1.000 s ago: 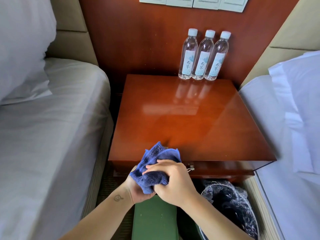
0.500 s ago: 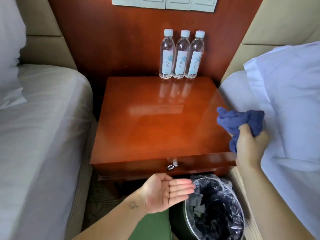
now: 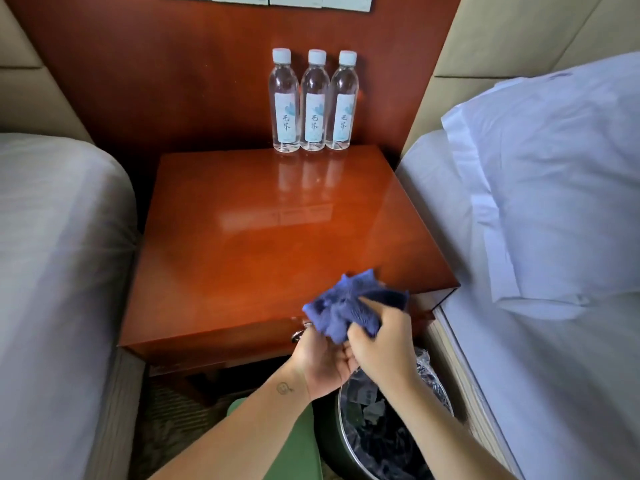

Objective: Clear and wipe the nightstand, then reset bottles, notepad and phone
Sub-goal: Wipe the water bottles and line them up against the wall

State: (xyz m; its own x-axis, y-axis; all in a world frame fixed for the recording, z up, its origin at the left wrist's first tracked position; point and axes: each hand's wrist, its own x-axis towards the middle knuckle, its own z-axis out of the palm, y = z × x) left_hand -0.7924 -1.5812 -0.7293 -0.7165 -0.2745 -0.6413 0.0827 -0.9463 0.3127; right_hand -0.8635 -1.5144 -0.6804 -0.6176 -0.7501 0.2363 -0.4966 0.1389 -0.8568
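Two hands bunch blue cloth (image 3: 348,308) | left hand (image 3: 320,360) cups beneath, right hand (image 3: 382,346) pinches, likely refolding | water bottles (image 3: 314,102) lined rearward, freeing nightstand (image 3: 259,251) top.

This is a hotel bedroom: a glossy wooden nightstand (image 3: 277,244) stands between two beds (image 3: 52,254) made up in white linen, with padded headboards (image 3: 519,36) behind. Three identical water bottles (image 3: 313,102) line its back edge under a row of wall switches (image 3: 346,3), and a plastic-lined bin (image 3: 341,420) stands below.
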